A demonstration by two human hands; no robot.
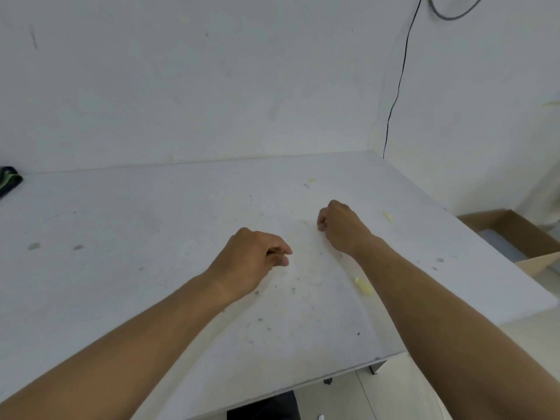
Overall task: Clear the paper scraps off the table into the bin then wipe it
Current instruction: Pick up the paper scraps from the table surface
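Near the middle of the frame both hands hover low over the white table (151, 225). The left hand (251, 262) has its fingers (280, 253) curled inward with thumb against fingertips, as if pinching something small, though nothing can be made out between them. The right hand (342, 227), slightly higher and to the right, also has its fingers curled under; whether it holds a scrap cannot be told.

Pale yellow paper scraps remain on the table: one (363, 286) just beside the right forearm at centre right, another (388, 216) to the right of the right hand, and a small one (311, 180) higher up toward the far edge. The cardboard box (515, 225) at the right edge of the frame, standing below table level, is probably the bin.

The step in hand appears to be gathering scraps, with wiping not yet begun. The next move likely calls for picking up the remaining yellow pieces, then carrying them right and over the table edge to the box.

Grey specks and faint stains mark the table's surface. A dark object with green trim (9, 180) lies at the left edge. Bare white walls meet in a corner at upper right, where a thin black cable (400, 83) hangs down.
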